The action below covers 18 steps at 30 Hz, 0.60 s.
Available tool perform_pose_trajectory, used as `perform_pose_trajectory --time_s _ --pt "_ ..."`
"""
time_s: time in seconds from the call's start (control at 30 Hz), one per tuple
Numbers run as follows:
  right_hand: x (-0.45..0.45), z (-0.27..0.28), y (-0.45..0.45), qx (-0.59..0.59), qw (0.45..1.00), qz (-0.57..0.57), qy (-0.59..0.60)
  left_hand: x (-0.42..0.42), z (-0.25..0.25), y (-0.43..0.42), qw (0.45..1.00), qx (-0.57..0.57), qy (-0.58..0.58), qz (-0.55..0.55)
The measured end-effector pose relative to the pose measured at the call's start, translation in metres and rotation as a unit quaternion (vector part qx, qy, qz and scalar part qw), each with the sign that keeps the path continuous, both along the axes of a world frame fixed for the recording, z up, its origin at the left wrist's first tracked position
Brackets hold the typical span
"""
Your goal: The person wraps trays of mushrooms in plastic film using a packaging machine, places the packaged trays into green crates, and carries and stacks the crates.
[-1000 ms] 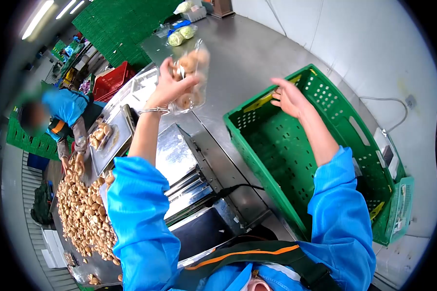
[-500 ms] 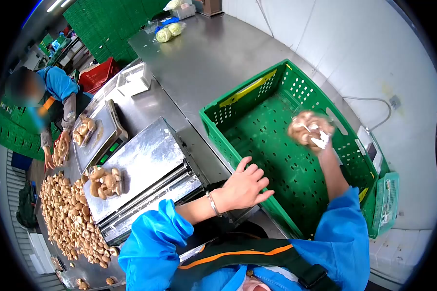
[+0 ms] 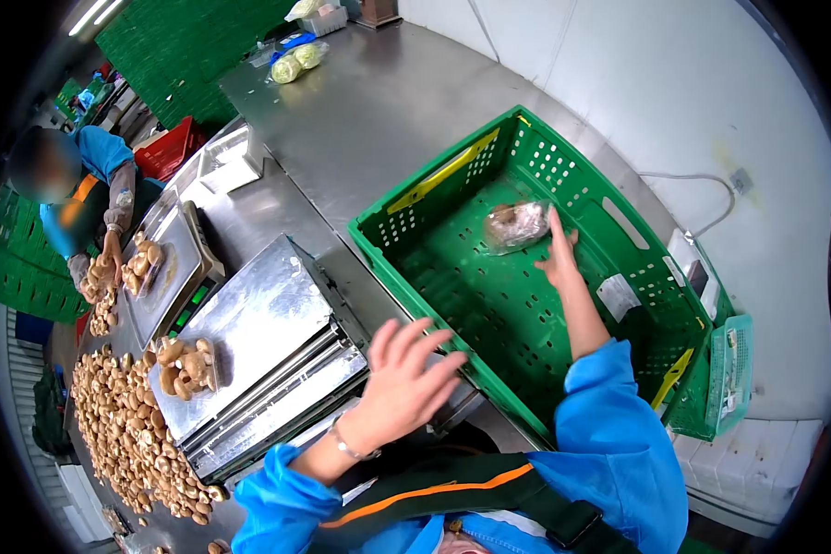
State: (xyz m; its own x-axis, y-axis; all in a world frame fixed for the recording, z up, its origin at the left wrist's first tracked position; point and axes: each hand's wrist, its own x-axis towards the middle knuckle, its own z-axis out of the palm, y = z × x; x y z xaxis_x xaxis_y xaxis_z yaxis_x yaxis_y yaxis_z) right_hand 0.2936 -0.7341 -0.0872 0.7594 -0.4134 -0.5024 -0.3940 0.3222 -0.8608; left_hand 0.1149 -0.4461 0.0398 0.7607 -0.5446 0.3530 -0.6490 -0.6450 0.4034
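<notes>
Inside the green crate (image 3: 415, 277), a clear-wrapped pack of mushrooms (image 3: 515, 227) lies on the floor toward the far end. My right hand (image 3: 560, 251) is beside the pack with fingers stretched out; whether a fingertip still touches the wrap I cannot tell. My left hand (image 3: 408, 380) hovers empty near the crate's near-left side, fingers spread. Left of it, an open tray of mushrooms (image 3: 188, 367) rests on the metal wrapping machine (image 3: 258, 319).
A co-worker (image 3: 106, 162) reaches toward the mushroom pile (image 3: 125, 425), near a scale (image 3: 175, 268) with another mushroom tray (image 3: 142, 264). White trays (image 3: 232, 162) stand behind. Bagged cabbages (image 3: 297, 63) lie on the far steel table. A small green basket (image 3: 731, 379) is at right.
The pack has left my right hand and now lies on the crate floor, farther from me. My left hand has moved off the crate rim, toward me and left. The view has shifted slightly.
</notes>
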Motion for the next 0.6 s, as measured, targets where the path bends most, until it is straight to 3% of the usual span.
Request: perform_pose_trajectory --time_s 0.07,0.13,0.2,0.3,0.33,0.37,0.4,0.47,0.6 --pt "0.021 -0.009 0.008 -0.13 0.988 0.068 -0.05 -0.013 0.009 0.029 0.995 -0.005 0.004 0.098" --pt "0.026 -0.001 0.005 -0.145 0.95 0.257 -0.104 -0.035 0.011 0.059 0.977 -0.003 0.006 0.215" --pt "0.015 -0.002 0.004 -0.267 0.838 0.411 -0.241 -0.06 0.006 0.091 0.954 0.019 0.003 0.298" --pt "-0.013 -0.009 0.007 -0.359 0.767 0.522 -0.103 -0.091 0.004 0.118 0.924 0.047 0.004 0.38" --pt "-0.029 0.021 0.029 -0.15 0.893 0.418 0.069 -0.096 0.002 0.123 0.916 0.044 -0.001 0.399" --pt "-0.034 0.021 0.042 -0.014 0.949 0.297 0.106 -0.1 0.002 0.126 0.909 0.044 -0.003 0.414" --pt "-0.038 0.019 0.052 0.124 0.969 0.164 0.139 -0.1 0.002 0.127 0.908 0.038 -0.009 0.417" --pt "-0.037 0.005 0.069 0.212 0.944 0.183 0.176 -0.095 0.002 0.125 0.912 0.028 -0.018 0.408" --pt "-0.039 -0.018 0.101 0.159 0.958 0.208 0.116 -0.083 0.002 0.112 0.929 0.046 -0.042 0.365"
